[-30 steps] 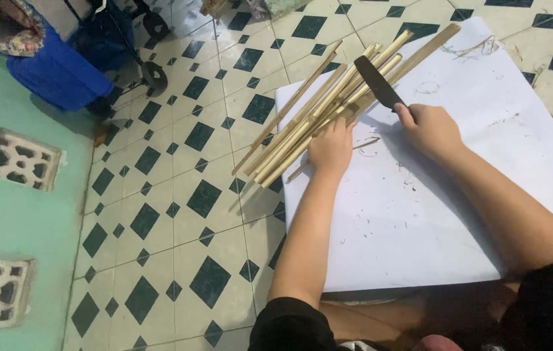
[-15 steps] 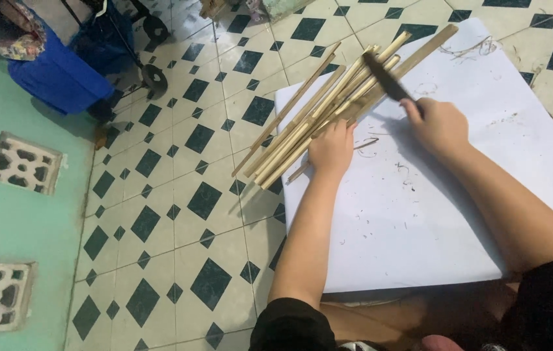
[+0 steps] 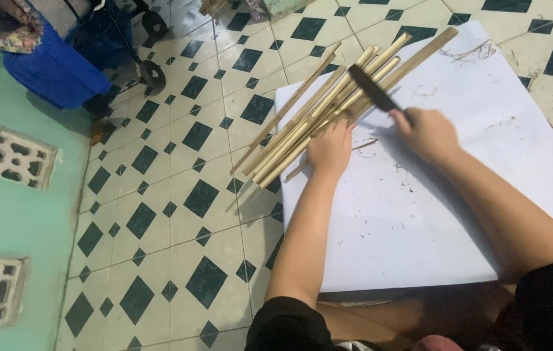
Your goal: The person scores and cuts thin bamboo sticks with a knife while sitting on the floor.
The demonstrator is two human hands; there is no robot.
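Left hand (image 3: 330, 148): pressed flat on the bamboo strips (image 3: 328, 107), fingers not closed around them.
Right hand (image 3: 427, 134): clenched on a dark knife (image 3: 373, 89), blade over the strips.
Strips: fanned across the white sheet (image 3: 432, 221), ends overhanging the tiled floor (image 3: 179, 214).

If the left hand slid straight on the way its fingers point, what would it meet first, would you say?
The left hand points up the white board and already rests against the bundle of bamboo strips, so it would likely push into those first.
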